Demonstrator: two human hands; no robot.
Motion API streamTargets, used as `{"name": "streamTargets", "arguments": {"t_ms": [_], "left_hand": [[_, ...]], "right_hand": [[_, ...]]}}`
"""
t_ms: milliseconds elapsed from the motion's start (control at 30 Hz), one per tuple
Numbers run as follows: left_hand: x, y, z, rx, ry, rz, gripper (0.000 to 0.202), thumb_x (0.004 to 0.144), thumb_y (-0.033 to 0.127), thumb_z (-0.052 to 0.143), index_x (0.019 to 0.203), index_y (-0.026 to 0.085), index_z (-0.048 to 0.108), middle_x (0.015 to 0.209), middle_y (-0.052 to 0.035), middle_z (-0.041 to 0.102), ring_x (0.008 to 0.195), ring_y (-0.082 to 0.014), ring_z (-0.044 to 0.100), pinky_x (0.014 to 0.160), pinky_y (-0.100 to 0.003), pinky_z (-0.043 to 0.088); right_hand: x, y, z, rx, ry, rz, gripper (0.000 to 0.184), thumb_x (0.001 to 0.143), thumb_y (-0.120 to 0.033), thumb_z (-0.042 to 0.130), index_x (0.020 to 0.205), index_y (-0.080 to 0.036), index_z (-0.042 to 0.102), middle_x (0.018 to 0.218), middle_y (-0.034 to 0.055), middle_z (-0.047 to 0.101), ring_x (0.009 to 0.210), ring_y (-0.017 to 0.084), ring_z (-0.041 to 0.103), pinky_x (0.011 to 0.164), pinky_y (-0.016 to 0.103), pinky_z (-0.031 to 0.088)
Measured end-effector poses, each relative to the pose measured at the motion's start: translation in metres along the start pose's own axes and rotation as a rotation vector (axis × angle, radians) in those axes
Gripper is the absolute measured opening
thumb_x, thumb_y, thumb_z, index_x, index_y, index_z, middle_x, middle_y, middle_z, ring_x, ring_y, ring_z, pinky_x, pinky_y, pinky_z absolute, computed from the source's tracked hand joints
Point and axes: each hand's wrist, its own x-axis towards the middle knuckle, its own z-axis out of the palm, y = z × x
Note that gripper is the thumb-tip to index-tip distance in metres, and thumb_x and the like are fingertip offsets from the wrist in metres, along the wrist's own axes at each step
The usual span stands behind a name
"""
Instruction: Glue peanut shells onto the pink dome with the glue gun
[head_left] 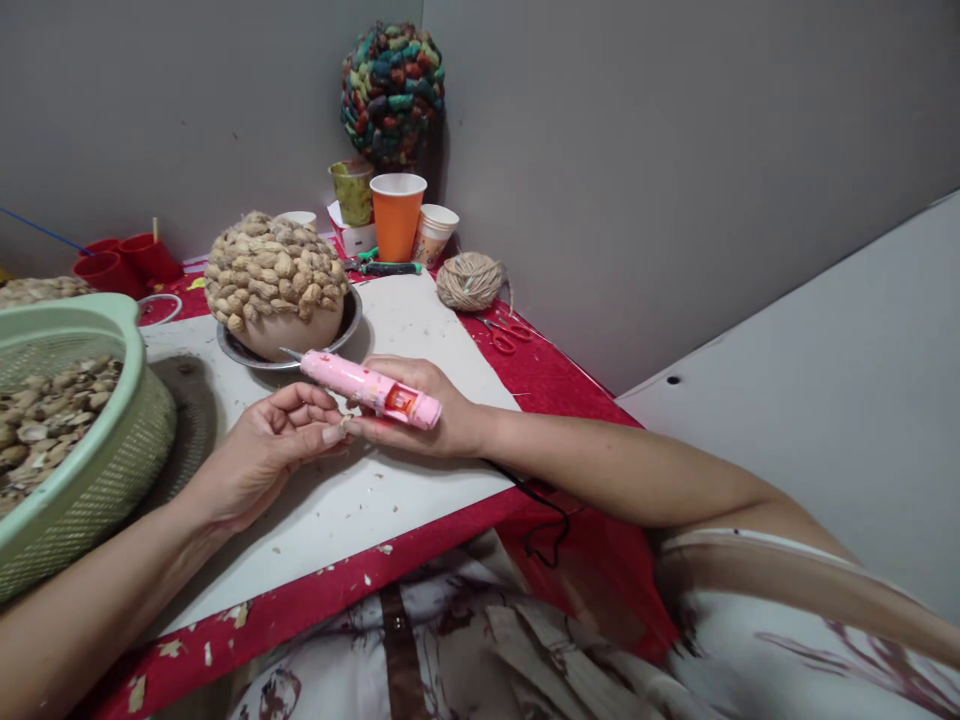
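Note:
My right hand [427,405] is wrapped around a pink glue gun [360,385], its metal nozzle pointing left toward a ball partly covered in peanut shells [274,270]. That ball rests in a shallow metal bowl [351,325]; its lower part is bare and smooth. The fingertips of my left hand [281,435] are pinched on a small pale scrap [346,422], which looks like a bit of peanut shell. My right thumb meets it from the other side. At the left, a green plastic basket [135,400] holds many peanut shells [52,420].
A twine ball [470,280] and red scissors [506,333] lie at the right edge. An orange cup [398,220], pliers [390,268] and a colourful shell-covered ball [394,95] stand at the back. Red cups [112,270] are back left. A white board [409,480] covers the red table.

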Motion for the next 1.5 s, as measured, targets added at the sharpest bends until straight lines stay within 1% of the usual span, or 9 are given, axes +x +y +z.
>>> {"name": "streamTargets", "arguments": {"t_ms": [167,300,433,533,733,933,1133,1333,1500], "left_hand": [[0.001,0.003,-0.001,-0.039,-0.007,-0.017,0.037,0.066,0.014,0.091,0.097,0.015,0.070,0.081,-0.0018,0.075,0.075,-0.0118,0.072,0.078,-0.023,0.062],[0.002,0.012,-0.004,-0.075,0.032,-0.019,0.036,0.064,0.016,0.093,0.089,0.016,0.068,0.077,-0.0006,0.075,0.068,-0.0116,0.072,0.074,-0.023,0.063],[0.004,0.019,-0.011,-0.073,0.114,0.033,0.040,0.058,0.017,0.096,0.084,0.017,0.066,0.076,-0.0012,0.077,0.068,-0.0135,0.074,0.072,-0.021,0.062],[0.007,0.020,-0.017,-0.045,0.149,0.083,0.038,0.059,0.017,0.094,0.081,0.017,0.063,0.076,-0.0003,0.076,0.070,-0.0140,0.074,0.074,-0.023,0.062],[0.021,0.020,-0.026,-0.044,0.209,0.191,0.035,0.059,0.013,0.093,0.072,0.016,0.060,0.074,0.0010,0.075,0.071,-0.0129,0.074,0.076,-0.022,0.062],[0.027,0.026,-0.032,-0.109,0.287,0.213,0.031,0.061,0.012,0.090,0.072,0.016,0.062,0.073,0.0012,0.075,0.072,-0.0128,0.073,0.074,-0.022,0.062],[0.015,0.027,-0.031,-0.161,0.197,0.103,0.032,0.060,0.013,0.092,0.076,0.017,0.064,0.071,0.0022,0.073,0.071,-0.0126,0.072,0.075,-0.023,0.064],[0.012,0.026,-0.033,-0.166,0.101,0.097,0.030,0.064,0.013,0.091,0.080,0.016,0.066,0.070,0.0027,0.070,0.066,-0.0099,0.069,0.073,-0.022,0.063],[0.013,0.026,-0.031,-0.166,0.066,0.090,0.027,0.066,0.014,0.090,0.080,0.015,0.067,0.069,0.0022,0.070,0.064,-0.0095,0.068,0.072,-0.022,0.063]], "right_hand": [[0.000,0.001,0.000,0.005,-0.009,0.012,0.027,0.090,-0.039,0.068,0.083,-0.017,0.055,0.079,-0.0004,0.054,0.070,0.012,0.052,0.066,0.026,0.046],[0.000,-0.004,-0.003,0.062,0.028,0.058,0.023,0.090,-0.035,0.068,0.082,-0.017,0.056,0.077,-0.0005,0.054,0.068,0.012,0.052,0.064,0.027,0.046],[0.000,-0.008,-0.007,0.147,0.084,0.137,0.023,0.089,-0.033,0.069,0.080,-0.017,0.056,0.075,-0.0011,0.056,0.065,0.011,0.051,0.062,0.026,0.045],[0.000,-0.008,-0.007,0.164,0.103,0.177,0.023,0.089,-0.033,0.070,0.080,-0.017,0.057,0.073,-0.0017,0.055,0.063,0.010,0.048,0.060,0.026,0.044],[0.001,-0.006,-0.008,0.176,0.087,0.205,0.018,0.089,-0.031,0.069,0.086,-0.016,0.060,0.074,-0.0028,0.052,0.064,0.010,0.046,0.060,0.026,0.042],[0.004,-0.010,-0.011,0.195,0.068,0.231,0.019,0.090,-0.032,0.066,0.082,-0.017,0.055,0.075,-0.0022,0.051,0.065,0.010,0.047,0.064,0.028,0.044],[0.005,-0.014,-0.014,0.141,0.017,0.151,0.025,0.091,-0.029,0.065,0.075,-0.019,0.049,0.067,-0.0054,0.044,0.058,0.008,0.044,0.056,0.023,0.040],[0.006,-0.012,-0.017,-0.001,-0.051,0.004,0.033,0.090,-0.027,0.067,0.069,-0.020,0.043,0.063,-0.0073,0.039,0.052,0.006,0.036,0.051,0.022,0.033],[0.004,-0.009,-0.016,-0.139,-0.087,-0.047,0.030,0.090,-0.032,0.067,0.071,-0.019,0.048,0.064,-0.0060,0.043,0.054,0.007,0.040,0.052,0.021,0.034]]}}
